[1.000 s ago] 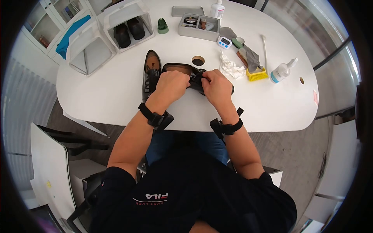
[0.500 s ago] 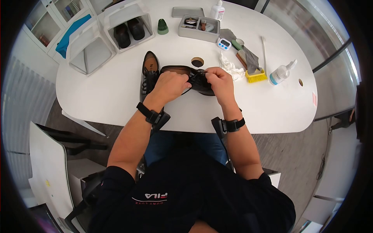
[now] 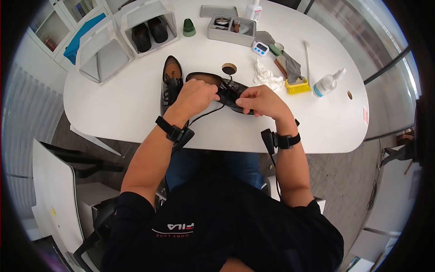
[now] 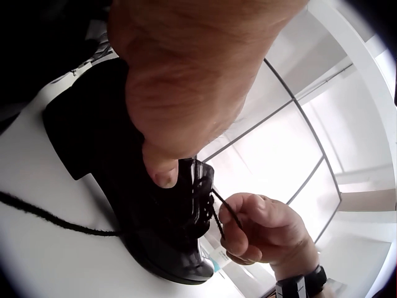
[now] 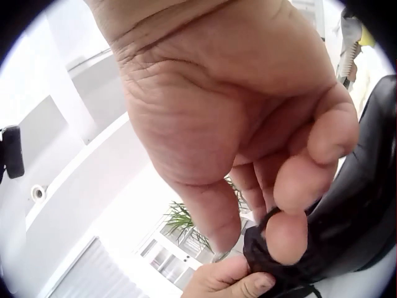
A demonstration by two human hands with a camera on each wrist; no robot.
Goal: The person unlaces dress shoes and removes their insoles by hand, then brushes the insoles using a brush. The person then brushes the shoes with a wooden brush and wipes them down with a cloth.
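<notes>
One black lace-up dress shoe (image 3: 229,95) sits on the tabletop (image 3: 326,129) beneath both hands, the left hand (image 3: 196,95) pinching its upper beside the lacing and the right hand (image 3: 267,103) grasping a shoelace (image 4: 228,207) between thumb and fingers. Too hard a tug could drag the shoe or draw the lacing uneven, and the loose lace strand (image 4: 46,214) could snag under the left hand. Compared with half a second ago, the right hand is farther out and more of that strand shows, while the matching shoe (image 3: 172,88) remains just beside.
</notes>
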